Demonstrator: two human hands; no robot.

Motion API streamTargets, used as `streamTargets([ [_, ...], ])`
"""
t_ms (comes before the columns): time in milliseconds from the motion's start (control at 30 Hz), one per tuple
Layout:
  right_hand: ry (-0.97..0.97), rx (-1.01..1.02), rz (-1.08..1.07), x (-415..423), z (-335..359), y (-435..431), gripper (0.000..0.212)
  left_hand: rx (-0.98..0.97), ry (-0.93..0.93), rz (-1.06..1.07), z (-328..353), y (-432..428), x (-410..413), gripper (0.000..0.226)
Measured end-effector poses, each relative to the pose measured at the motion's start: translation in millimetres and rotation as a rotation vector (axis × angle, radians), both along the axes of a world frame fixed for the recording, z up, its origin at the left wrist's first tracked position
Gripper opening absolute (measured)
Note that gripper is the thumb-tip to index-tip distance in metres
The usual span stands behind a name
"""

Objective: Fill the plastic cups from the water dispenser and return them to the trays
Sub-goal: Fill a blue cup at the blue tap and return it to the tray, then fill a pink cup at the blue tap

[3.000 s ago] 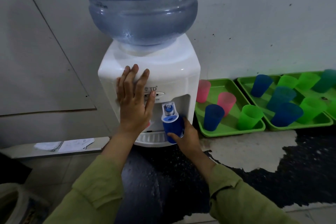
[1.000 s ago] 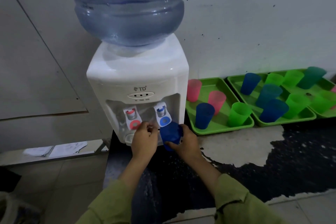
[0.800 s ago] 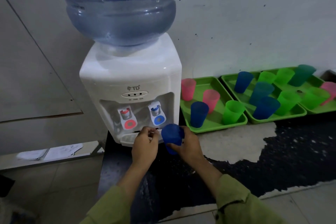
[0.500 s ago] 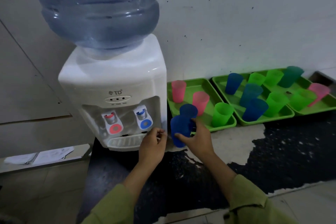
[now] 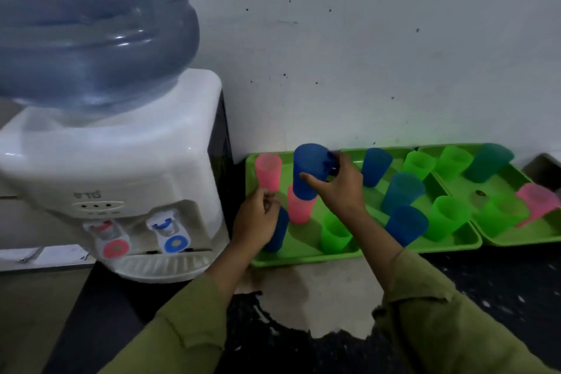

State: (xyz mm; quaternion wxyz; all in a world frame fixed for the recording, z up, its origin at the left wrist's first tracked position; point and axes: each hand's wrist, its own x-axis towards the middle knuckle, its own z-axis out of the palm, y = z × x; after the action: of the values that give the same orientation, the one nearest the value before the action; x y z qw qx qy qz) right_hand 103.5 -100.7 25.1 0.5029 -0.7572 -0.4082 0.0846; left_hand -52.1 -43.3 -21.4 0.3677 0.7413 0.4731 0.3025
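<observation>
Right hand (image 5: pixel 337 188) holds the blue cup (image 5: pixel 309 170) over the nearest green tray (image 5: pixel 303 258).

On my feed, two olive sleeves (image 5: pixel 182 328) come in from 6 o'clock. The left hand (image 5: pixel 258 218) sits at the tray's 9 o'clock edge, in front of another blue cup (image 5: pixel 279 234). Its fingers are curled in, and I cannot tell whether they touch the pink cup (image 5: pixel 268 171) just above at 12 o'clock. The right hand has thumb and fingers wrapped round the blue cup, roughly upright over the tray's far half and overlapping a second pink cup (image 5: pixel 300 211). A green cup (image 5: pixel 335 232) stands at the tray's 5 o'clock. The water dispenser (image 5: pixel 121 179) is at my 9 o'clock, and two more trays (image 5: pixel 440 247) of cups lie toward 3 o'clock.
</observation>
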Motion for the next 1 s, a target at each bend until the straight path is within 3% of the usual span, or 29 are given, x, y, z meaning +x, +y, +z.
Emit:
streamTargets([
  [233, 0.004, -0.079, 0.016, 69.1, -8.3, 49.4, 0.073, 0.002, 0.080, 0.035, 1.9, 39.1, 40.5, 0.021],
  [500, 0.022, -0.325, 0.106, 114.7, -55.3, 96.2, 0.074, -0.028, 0.110, 0.143, -6.0, 75.1, 62.2, 0.029],
  [1000, 0.119, -0.358, 0.143, 126.4, -103.0, 112.6, 0.080, 0.055, 0.280, 0.318, -26.0, 104.0, 88.3, 0.064],
])
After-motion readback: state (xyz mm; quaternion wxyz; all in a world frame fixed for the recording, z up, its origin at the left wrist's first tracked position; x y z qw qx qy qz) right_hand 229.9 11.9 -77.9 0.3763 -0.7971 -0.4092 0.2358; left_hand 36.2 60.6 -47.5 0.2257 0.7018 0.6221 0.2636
